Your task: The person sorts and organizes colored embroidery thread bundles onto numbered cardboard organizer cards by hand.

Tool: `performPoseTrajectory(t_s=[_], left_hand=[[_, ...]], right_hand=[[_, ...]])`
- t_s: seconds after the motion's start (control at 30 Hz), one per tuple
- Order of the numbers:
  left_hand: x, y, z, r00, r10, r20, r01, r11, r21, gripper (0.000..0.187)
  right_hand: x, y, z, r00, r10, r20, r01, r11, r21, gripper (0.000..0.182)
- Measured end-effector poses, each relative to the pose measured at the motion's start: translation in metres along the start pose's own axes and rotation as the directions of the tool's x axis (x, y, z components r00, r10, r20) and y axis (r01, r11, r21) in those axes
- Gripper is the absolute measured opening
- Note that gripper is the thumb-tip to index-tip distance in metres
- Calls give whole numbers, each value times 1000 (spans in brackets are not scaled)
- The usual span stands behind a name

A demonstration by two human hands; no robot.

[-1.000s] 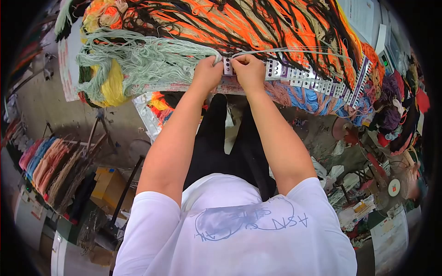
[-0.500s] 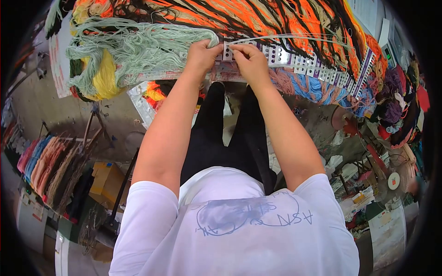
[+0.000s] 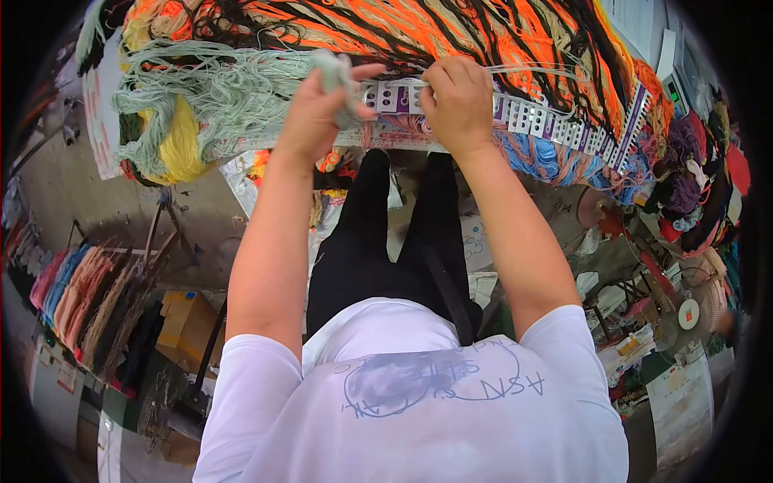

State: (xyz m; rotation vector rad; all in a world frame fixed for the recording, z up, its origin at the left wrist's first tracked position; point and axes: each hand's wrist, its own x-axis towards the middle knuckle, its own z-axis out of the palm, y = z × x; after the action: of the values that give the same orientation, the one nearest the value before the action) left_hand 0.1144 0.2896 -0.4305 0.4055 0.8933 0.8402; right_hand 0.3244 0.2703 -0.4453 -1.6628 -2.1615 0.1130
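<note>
My left hand [image 3: 314, 117] is blurred by motion and has a bunch of pale green yarn [image 3: 336, 84] looped through its grip, with some fingers stretched out. The rest of that yarn spreads in a loose heap to its left. Closed, with knuckles up, my right hand [image 3: 460, 105] pinches pale strands [image 3: 394, 82] at the edge of a punched card strip [image 3: 543, 122]. Holes run along this white and purple strip, and it passes under my right hand. Pale strands also trail off to the right over the orange yarn. The right fingertips are partly hidden.
Orange, black and beige yarn [image 3: 386, 32] covers the bench behind the strip. Yellow yarn [image 3: 183, 137] hangs at the left, blue yarn [image 3: 547, 153] below the strip. Coloured hanks [image 3: 76, 282] hang on a rack at lower left, near a cardboard box [image 3: 185, 322]. A fan [image 3: 688, 315] stands at right.
My left hand has moved left and away from the strip, lifting the pale green bunch with it. My right hand has shifted slightly right and turned knuckles up.
</note>
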Motion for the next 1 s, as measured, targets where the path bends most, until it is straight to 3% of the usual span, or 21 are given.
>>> performPoseTrajectory(t_s=[0.07,0.1,0.2,0.27,0.3,0.33,0.37,0.4,0.47,0.53,0.57,0.63,0.67,0.73,0.8,0.87,0.93,1.0], left_hand=[[11,-16,21,1000,-8,15,3,952,306,22],[22,-34,8,1000,24,-15,-11,811,586,25],[30,-45,2,987,157,17,-121,679,724,21],[16,-16,-4,986,150,-71,-50,678,733,20],[9,2,-17,982,124,-140,-4,762,647,19],[-11,51,-41,948,191,-255,-60,893,445,14],[-19,81,-70,954,210,-215,-136,940,313,6],[-27,110,-85,948,174,-266,-121,971,205,3],[-36,159,-104,929,198,-313,-155,975,156,3],[-38,196,-94,828,363,-428,-223,913,342,6],[-34,207,-97,717,485,-501,-281,858,430,9],[-42,210,-49,660,589,-466,-307,778,548,10],[-47,206,-40,687,589,-426,-334,777,534,6],[-60,185,-1,851,435,-294,-286,853,436,5],[-83,165,53,984,135,-118,-104,966,236,16],[-105,148,106,999,-5,-38,9,996,94,28],[-121,138,127,996,-32,85,34,999,-25,35],[-136,144,141,985,-35,170,43,998,-45,37]], right_hand=[[1,-8,-2,1000,-26,0,26,975,223,15],[1,-15,-4,996,10,84,-34,956,290,15],[0,-22,-4,958,141,250,-232,894,384,16],[-8,-10,10,930,191,315,-294,900,321,16],[-11,-3,21,897,232,377,-342,903,259,15],[-15,5,29,863,263,432,-412,860,300,14],[-16,5,32,863,267,429,-417,856,306,14],[-16,3,33,859,294,419,-433,853,290,14],[-13,1,34,850,341,402,-462,849,255,12],[-14,2,40,839,360,408,-484,836,257,12],[-13,3,42,826,376,420,-505,825,253,12],[-14,-1,37,845,365,391,-485,832,270,12],[-15,-5,32,856,368,364,-484,818,312,11],[-5,-18,8,884,371,283,-460,794,397,13],[18,-53,-44,852,440,282,-500,530,685,12],[39,-92,-110,791,445,420,-546,204,813,16],[46,-117,-152,849,294,438,-473,55,880,19],[52,-129,-192,829,216,516,-539,61,840,20]])
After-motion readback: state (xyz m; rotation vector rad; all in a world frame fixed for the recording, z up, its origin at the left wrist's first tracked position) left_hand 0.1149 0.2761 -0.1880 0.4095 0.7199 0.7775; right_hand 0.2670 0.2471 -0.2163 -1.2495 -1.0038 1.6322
